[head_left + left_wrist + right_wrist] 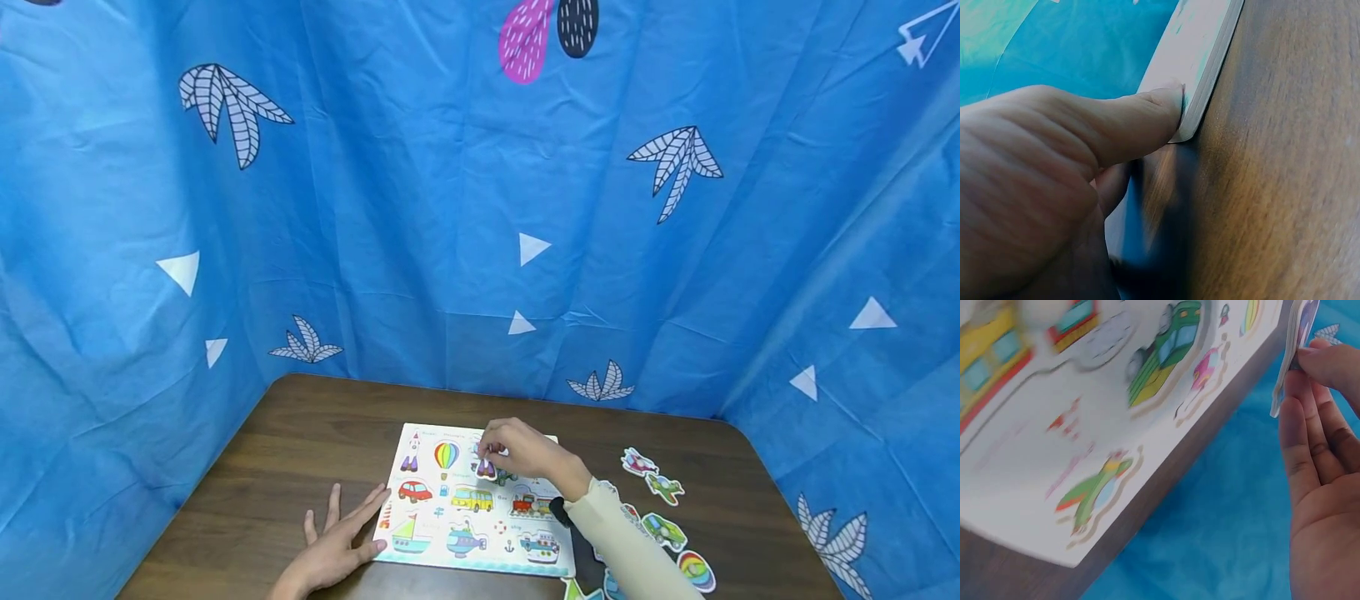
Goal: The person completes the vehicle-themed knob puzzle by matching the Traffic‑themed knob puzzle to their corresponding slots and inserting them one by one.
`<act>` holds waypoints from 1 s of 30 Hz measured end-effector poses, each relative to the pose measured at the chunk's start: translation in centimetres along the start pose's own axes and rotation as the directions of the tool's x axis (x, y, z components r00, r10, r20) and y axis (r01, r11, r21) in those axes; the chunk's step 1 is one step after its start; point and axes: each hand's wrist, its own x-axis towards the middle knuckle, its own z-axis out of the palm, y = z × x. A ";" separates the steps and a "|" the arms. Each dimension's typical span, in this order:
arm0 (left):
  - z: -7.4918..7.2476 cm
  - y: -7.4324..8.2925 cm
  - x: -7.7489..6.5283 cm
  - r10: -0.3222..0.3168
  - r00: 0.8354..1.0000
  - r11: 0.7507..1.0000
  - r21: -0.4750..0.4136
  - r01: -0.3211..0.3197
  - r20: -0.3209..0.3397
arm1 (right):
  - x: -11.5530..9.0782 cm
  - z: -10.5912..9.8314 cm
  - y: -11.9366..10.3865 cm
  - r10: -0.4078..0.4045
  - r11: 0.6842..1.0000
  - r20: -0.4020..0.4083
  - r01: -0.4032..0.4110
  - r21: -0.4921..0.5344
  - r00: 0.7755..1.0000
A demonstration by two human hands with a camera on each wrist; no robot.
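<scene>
A white picture puzzle board point(498, 510) with printed vehicles lies on the table. My right hand point(528, 454) pinches a rocket puzzle piece point(486, 471) with purple fins between thumb and fingers, above the board's upper part. Seen edge-on in the right wrist view, the piece point(1287, 372) is held beside the board's edge; most of its picture is hidden there. My left hand point(333, 546) lies at the board's left side with its fingers spread. In the left wrist view, the left thumb point(1147, 122) presses on the board's corner.
Right of the board lie loose puzzle pieces: a red-and-white one point(637, 462), a green plane point(665, 488), a green vehicle point(664, 531) and a rainbow balloon point(697, 571). Several more are partly hidden by the right sleeve point(626, 542). A blue curtain point(450, 208) surrounds the wooden table point(232, 500).
</scene>
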 end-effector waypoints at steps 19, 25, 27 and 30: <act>-0.3 0.3 -0.4 0.015 1.000 1.000 0.008 -0.015 0.002 | 8.4 3.8 -3.0 -0.072 0.991 -0.058 0.065 -0.115 0.996; -0.1 0.3 -0.4 0.021 1.000 1.000 0.009 -0.021 -0.012 | 10.0 5.2 -3.7 -0.046 0.985 -0.082 0.031 -0.171 0.996; 0.0 0.3 -0.4 0.020 1.000 1.000 0.012 -0.020 -0.012 | 10.3 5.6 -3.8 -0.035 0.984 -0.082 0.021 -0.175 0.996; 0.0 0.3 -0.4 0.017 1.000 1.000 0.012 -0.017 -0.013 | 10.6 6.2 -4.0 -0.024 0.984 -0.072 0.011 -0.177 0.997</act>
